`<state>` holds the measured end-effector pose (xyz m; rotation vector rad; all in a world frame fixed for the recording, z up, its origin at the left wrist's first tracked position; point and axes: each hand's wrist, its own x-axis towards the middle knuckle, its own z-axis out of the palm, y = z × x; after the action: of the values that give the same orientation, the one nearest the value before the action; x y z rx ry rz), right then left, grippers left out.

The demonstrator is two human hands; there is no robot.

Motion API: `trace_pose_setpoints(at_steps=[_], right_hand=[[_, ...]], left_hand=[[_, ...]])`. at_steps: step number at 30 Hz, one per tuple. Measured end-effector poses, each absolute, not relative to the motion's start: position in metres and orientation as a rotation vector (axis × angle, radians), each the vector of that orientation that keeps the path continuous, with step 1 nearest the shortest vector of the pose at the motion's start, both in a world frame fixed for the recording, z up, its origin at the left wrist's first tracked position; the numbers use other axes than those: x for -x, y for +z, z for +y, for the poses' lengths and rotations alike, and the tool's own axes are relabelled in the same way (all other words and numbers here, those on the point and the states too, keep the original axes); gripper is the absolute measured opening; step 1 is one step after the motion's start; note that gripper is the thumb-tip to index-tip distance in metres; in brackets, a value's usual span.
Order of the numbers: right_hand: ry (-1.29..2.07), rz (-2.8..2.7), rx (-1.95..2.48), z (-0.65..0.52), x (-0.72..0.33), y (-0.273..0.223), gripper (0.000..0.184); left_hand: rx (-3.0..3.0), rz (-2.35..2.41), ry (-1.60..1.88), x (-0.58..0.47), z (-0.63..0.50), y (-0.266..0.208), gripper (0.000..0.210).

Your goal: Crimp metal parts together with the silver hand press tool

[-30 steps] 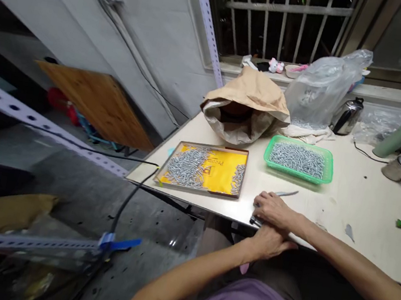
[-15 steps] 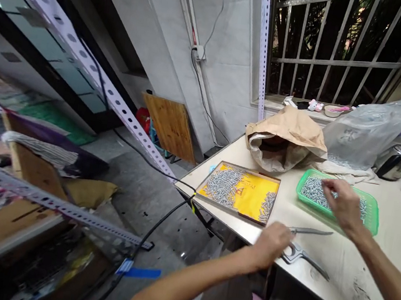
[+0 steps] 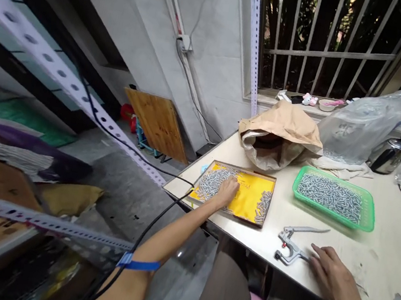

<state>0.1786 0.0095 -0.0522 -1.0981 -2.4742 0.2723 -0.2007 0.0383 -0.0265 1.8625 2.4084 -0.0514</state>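
Observation:
My left hand (image 3: 227, 193) reaches into the shallow tray (image 3: 270, 201) at the edge of a pile of small silvery metal pieces (image 3: 211, 182). Its fingers are curled downward, and whatever lies between them is hidden. On the table's front part, my right hand (image 3: 334, 276) is open, its fingers stretched out over the lower handle of the grey C-jawed hand pliers (image 3: 293, 251). It does not grip them. A green plastic basket (image 3: 369, 210) full of similar metal pieces stands behind the pliers. A smaller heap (image 3: 262, 208) lies on the tray's yellow right side.
Toward the back are an open brown paper bag (image 3: 288, 123), a clear plastic bag (image 3: 356, 129) and a metal kettle (image 3: 390, 155). A black cable (image 3: 147, 235) runs past my left arm to the table corner. Perforated metal rack bars (image 3: 63, 75) stand at left.
My left hand has gone from beside the pliers leftward into the tray. My right hand has left the green basket and come down to the pliers' handle. The view has shifted slightly.

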Motion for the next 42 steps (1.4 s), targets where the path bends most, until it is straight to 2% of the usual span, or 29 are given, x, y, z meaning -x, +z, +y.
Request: trace_pose_setpoints(at_steps=[4,9,12,19,28,33,36,41,42], right_hand=[[0.232,-2.525,1.242,-0.007,-0.184,-0.061,0.037],[0.163,-2.644,1.418,-0.015,-0.177,-0.052,0.028],[0.139,-2.693,1.514,-0.017,-0.173,-0.047,0.026],[0.176,-2.74,1.567,-0.018,-0.171,-0.044,0.022],[0.157,-2.72,1.57,-0.018,-0.17,-0.049,0.019],[0.171,-2.73,1.514,-0.017,-0.172,-0.05,0.021],[0.162,-2.729,1.517,-0.017,-0.172,-0.049,0.024],[0.374,-2.715,1.503,-0.01,-0.178,-0.044,0.016],[0.395,-2.708,1.48,-0.004,-0.18,-0.042,0.02]], left_hand=[[-1.897,2.377,-0.026,0.193,0.036,-0.021,0.028],[-1.782,1.99,0.564,0.13,0.008,-0.022,0.019],[-1.647,1.764,0.651,0.083,-0.017,-0.028,0.015],[-1.412,1.813,0.549,0.04,-0.026,-0.041,0.015],[-1.449,1.858,0.358,0.04,-0.016,-0.044,0.017],[-1.282,1.664,0.252,0.044,-0.017,-0.046,0.033],[-1.187,1.62,0.242,0.042,-0.019,-0.044,0.032],[-1.004,1.64,0.213,0.038,-0.022,-0.039,0.029],[-0.988,1.644,0.217,0.038,-0.023,-0.038,0.029]])
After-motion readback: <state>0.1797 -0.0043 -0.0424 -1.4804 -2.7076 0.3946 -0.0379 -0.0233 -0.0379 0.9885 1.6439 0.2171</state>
